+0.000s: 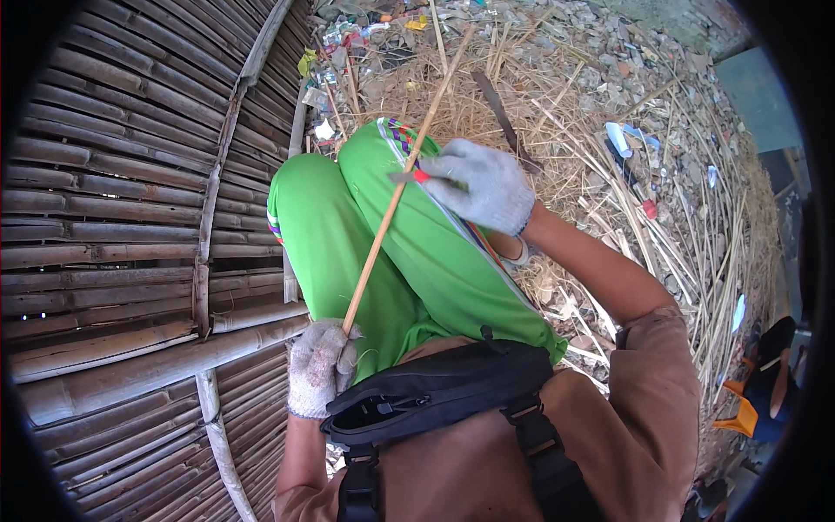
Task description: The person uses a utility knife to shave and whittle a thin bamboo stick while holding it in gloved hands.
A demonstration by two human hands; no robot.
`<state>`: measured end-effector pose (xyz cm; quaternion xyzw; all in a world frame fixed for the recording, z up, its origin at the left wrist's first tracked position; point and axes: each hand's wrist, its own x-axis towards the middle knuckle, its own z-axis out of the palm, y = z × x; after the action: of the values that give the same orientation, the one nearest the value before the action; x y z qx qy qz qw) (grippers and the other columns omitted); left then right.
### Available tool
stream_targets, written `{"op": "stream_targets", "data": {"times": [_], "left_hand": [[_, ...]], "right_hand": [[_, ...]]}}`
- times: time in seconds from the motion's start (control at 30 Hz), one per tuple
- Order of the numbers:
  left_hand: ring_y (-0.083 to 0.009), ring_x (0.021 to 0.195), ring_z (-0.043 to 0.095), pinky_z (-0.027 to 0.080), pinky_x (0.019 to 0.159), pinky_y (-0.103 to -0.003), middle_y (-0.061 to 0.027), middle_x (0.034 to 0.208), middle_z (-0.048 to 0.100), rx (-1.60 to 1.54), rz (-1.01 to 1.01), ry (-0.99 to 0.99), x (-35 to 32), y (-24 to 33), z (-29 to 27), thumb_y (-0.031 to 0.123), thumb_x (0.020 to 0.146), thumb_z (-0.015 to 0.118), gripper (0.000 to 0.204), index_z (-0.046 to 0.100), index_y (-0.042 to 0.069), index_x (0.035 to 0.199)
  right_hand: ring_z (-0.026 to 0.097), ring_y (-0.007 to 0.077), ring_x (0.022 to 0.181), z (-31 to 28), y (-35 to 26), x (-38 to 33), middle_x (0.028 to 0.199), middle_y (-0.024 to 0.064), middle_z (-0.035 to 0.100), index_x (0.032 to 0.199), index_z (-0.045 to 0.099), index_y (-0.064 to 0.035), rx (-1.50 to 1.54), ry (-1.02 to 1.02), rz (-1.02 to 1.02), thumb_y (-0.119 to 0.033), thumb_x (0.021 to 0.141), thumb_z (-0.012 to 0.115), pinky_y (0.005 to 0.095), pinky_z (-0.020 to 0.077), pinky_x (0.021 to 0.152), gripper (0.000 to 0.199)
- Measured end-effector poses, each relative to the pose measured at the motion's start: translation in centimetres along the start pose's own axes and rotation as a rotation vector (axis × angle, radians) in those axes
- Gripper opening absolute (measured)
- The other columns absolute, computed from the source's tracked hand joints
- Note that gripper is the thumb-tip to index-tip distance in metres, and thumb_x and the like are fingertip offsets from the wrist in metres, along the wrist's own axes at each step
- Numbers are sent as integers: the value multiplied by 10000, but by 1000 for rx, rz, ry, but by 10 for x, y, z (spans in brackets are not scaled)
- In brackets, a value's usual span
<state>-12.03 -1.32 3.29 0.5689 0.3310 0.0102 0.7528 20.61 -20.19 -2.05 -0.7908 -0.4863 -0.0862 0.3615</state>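
A long, thin bamboo strip (380,235) slants across my green-trousered knees, its far end beyond them above the littered ground. Near my waist, my gloved left hand (320,361) is closed around the strip's lower end. My gloved right hand (481,185) grips a small knife (417,177) with a red handle. Its short blade lies across the strip, at the height of my knees. Part of the knife's handle is hidden inside my right fist. Both gloves are pale knit, and the left one looks soiled.
A slatted bamboo wall (130,183) stands close on my left. A long dark blade (500,113) lies on straw beyond my right hand. Cut bamboo strips (661,239) and scattered litter cover the ground to the right. A black bag (444,391) rests against my waist.
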Motion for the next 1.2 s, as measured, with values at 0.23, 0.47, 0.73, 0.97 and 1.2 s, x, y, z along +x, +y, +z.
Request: {"op": "stream_targets", "data": {"times": [0.23, 0.47, 0.73, 0.97, 1.2], "left_hand": [[-68, 456, 398, 278, 428, -248, 6, 655, 561, 23, 9, 26, -6, 0, -6, 245, 1106, 614, 241, 681, 16, 1140], [-61, 537, 428, 312, 490, -234, 3, 687, 565, 123, 59, 2, -6, 1, 2, 231, 1115, 604, 227, 672, 15, 1141], [-56, 554, 425, 304, 500, -237, 4, 684, 566, 105, 63, 21, -1, -2, 6, 229, 1113, 613, 233, 686, 8, 1128], [-53, 508, 405, 281, 466, -240, 19, 677, 565, 111, 31, 71, 0, 4, 8, 248, 1114, 612, 232, 688, 29, 1127], [-53, 485, 389, 275, 451, -238, 20, 669, 560, 128, 63, 43, 4, 2, 15, 258, 1126, 592, 244, 678, 31, 1146]], "right_hand": [[756, 299, 835, 0, 20, 10, 990, 74, 744, 1100, 827, -192, -75, 35, 125, -352, 978, 731, 428, 619, 733, 222], [758, 300, 865, -3, 55, 21, 1027, 62, 739, 1096, 824, -206, -145, 38, 208, -401, 975, 724, 440, 622, 742, 250], [759, 296, 840, 2, 19, 6, 1037, 63, 754, 1105, 829, -174, -4, 34, 3, -330, 947, 773, 413, 616, 720, 229], [756, 272, 811, 9, -7, -3, 1004, 54, 752, 1091, 832, -180, -7, 44, -95, -316, 932, 802, 392, 612, 697, 211], [749, 302, 883, 4, 31, 15, 1013, 72, 728, 1098, 816, -192, -30, 29, 99, -399, 961, 739, 439, 611, 758, 259]]}}
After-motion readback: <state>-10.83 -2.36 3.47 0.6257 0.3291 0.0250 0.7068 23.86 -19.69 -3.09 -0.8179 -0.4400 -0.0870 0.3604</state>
